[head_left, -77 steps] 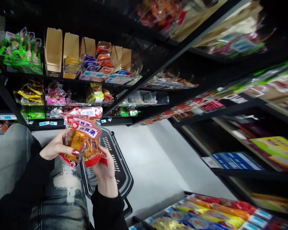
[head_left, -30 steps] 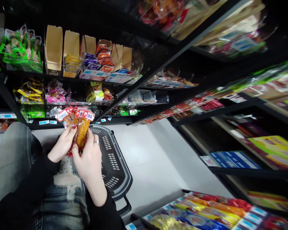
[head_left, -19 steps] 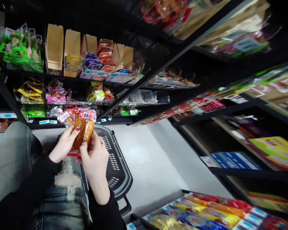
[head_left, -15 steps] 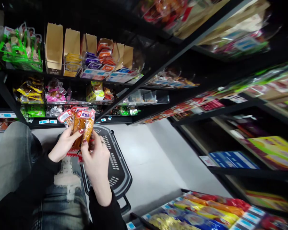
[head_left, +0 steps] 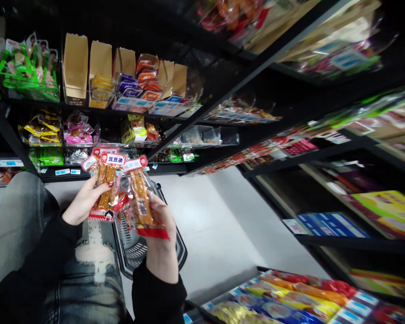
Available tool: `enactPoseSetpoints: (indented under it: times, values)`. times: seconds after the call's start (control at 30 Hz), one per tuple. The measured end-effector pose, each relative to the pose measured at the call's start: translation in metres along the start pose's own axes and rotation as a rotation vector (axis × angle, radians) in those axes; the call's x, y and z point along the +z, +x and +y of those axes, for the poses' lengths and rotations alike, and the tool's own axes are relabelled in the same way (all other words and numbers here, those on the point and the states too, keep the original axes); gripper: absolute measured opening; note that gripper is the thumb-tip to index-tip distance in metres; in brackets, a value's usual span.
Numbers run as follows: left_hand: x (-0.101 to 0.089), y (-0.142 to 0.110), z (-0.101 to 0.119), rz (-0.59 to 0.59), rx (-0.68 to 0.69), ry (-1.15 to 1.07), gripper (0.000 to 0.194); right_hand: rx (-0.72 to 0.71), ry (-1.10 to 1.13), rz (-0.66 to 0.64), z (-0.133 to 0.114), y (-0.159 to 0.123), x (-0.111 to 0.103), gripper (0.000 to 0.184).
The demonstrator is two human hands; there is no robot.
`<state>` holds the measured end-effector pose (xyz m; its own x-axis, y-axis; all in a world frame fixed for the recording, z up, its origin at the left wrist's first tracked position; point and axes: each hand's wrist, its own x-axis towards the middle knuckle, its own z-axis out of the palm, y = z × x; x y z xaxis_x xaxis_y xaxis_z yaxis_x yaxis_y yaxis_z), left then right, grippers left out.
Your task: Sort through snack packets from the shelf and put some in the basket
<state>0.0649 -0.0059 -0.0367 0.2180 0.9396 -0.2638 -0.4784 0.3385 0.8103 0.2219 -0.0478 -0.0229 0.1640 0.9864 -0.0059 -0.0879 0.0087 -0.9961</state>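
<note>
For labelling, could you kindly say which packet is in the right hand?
The rightmost held packet, with a plain red bottom strip; the front packet in the left hand has a checked one.

The snack packet (head_left: 105,185) in the left grip (head_left: 83,201) reads "豆豆条" across its header (head_left: 112,159); lettering on the second packet (head_left: 140,191) in the right grip (head_left: 165,216) is blurred.

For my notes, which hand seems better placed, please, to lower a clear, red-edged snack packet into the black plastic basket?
Probably the right hand: its packet overlaps the basket in view; the left hand sits farther aside.
</note>
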Motion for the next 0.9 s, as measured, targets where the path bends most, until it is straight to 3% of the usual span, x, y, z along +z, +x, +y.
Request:
enactPoseSetpoints:
  times: [0.1, 0.23, 0.5, 0.6, 0.73, 0.9]
  values:
    - [-0.009, 0.001, 0.006, -0.021, 0.013, 0.013, 0.027, 0.122, 0.208, -0.042, 0.002, -0.003, -0.011, 0.033]
    - [-0.019, 0.002, 0.012, -0.035, 0.057, 0.039, 0.024, 0.163, 0.278, 0.019, 0.004, -0.006, -0.015, 0.032]
    - [-0.018, -0.003, 0.015, -0.106, 0.009, -0.016, 0.028, 0.252, 0.430, 0.096, 0.004, -0.004, -0.013, 0.026]
    - [-0.020, -0.004, 0.014, -0.157, -0.012, -0.048, 0.030, 0.187, 0.419, 0.046, 0.008, -0.005, -0.013, 0.029]
    - [-0.025, -0.005, 0.012, -0.200, -0.006, -0.034, 0.034, 0.011, 0.253, -0.049, 0.018, -0.007, -0.014, 0.049]
    - [-0.027, -0.006, 0.010, -0.238, 0.060, 0.012, 0.039, -0.144, 0.165, -0.002, 0.024, -0.009, -0.016, 0.058]
